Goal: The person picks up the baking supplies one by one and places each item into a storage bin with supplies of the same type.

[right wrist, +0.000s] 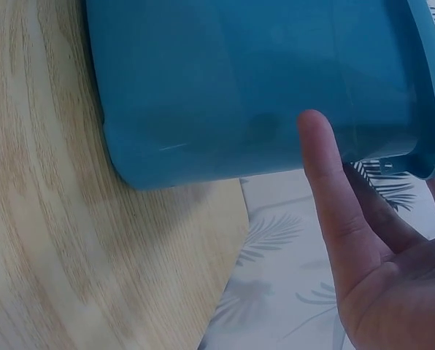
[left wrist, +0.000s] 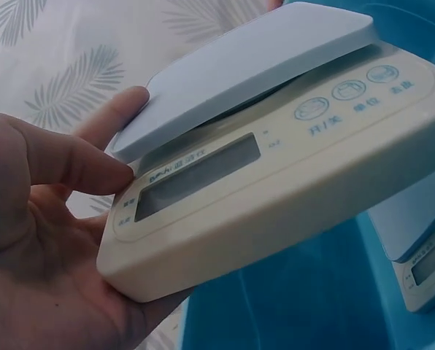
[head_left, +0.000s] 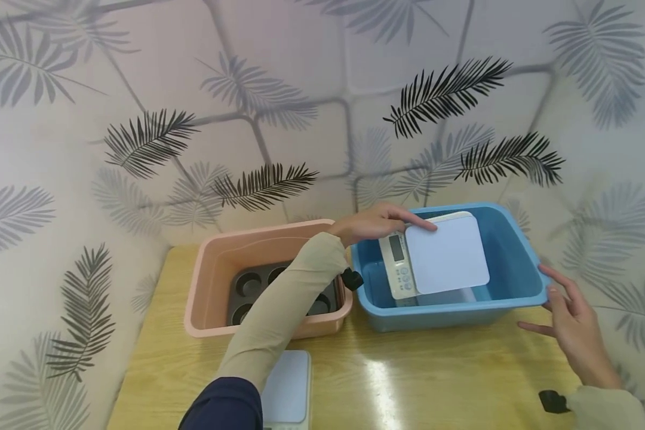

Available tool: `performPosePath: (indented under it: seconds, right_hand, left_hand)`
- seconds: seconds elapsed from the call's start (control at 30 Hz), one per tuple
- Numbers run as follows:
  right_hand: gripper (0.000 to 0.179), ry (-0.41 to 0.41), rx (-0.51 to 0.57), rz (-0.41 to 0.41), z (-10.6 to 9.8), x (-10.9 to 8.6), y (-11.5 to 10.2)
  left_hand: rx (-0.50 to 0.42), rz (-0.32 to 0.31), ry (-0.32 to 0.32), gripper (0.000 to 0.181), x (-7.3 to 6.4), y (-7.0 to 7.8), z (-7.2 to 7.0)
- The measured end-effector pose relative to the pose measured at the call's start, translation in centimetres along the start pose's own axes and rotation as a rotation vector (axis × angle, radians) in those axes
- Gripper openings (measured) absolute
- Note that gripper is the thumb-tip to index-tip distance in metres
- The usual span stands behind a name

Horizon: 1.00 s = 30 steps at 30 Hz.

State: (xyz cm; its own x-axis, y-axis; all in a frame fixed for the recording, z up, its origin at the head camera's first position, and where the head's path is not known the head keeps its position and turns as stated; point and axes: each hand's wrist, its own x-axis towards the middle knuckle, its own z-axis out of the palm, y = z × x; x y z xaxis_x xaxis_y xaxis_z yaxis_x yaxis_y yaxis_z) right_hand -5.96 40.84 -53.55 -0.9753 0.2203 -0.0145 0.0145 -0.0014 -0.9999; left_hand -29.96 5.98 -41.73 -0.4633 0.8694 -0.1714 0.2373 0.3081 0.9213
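My left hand (head_left: 373, 224) grips a white kitchen scale (head_left: 448, 254) by its display end, over the blue plastic basin (head_left: 435, 312). In the left wrist view, the thumb lies by the small grey display (left wrist: 199, 177) and another finger touches the platform's edge. The scale is tilted, with its buttons toward the basin's front. Lower in the basin lies another scale (left wrist: 422, 255), mostly hidden in the head view. My right hand (head_left: 577, 334) holds the basin's right front rim corner, one finger stretched along the outer wall in the right wrist view.
Left of the blue basin stands a pink basin (head_left: 209, 286) with a dark muffin tin (head_left: 248, 284) inside, partly covered by my left sleeve. A further scale (head_left: 286, 388) rests on the wooden table (head_left: 408, 373) near the front. A leaf-patterned wall (head_left: 322, 143) rises behind the basins.
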Motion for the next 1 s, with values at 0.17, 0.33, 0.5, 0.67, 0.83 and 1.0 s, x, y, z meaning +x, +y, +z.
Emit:
performPosePath:
  seconds: [0.17,0.33,0.5,0.67,0.83,1.0]
  right_hand:
    - [0.052,0.029,-0.021,0.007,-0.1,-0.2,-0.2]
    - [0.053,0.052,-0.052,0.035,0.1,-0.3,0.0]
    - [0.053,0.056,-0.05,0.039,0.3,-0.3,0.1]
    - [0.053,0.05,-0.056,0.024,0.3,-0.2,0.2]
    - [0.053,0.039,-0.055,0.016,0.3,-0.2,0.3]
    - [0.054,0.021,-0.028,0.002,0.2,0.0,0.1]
  left_hand:
    - [0.024,-0.016,-0.032,0.05,1.3,-0.4,0.6]
    - [-0.025,-0.061,-0.051,0.053,2.6,-1.0,1.3]
    - [-0.048,-0.11,-0.047,0.053,3.5,-1.5,1.8]
    - [-0.092,-0.12,-0.056,0.052,4.0,-2.0,2.1]
    - [-0.115,-0.139,-0.054,0.052,4.2,-2.5,2.3]
    - [-0.132,-0.16,-0.065,0.053,4.5,-2.9,2.6]
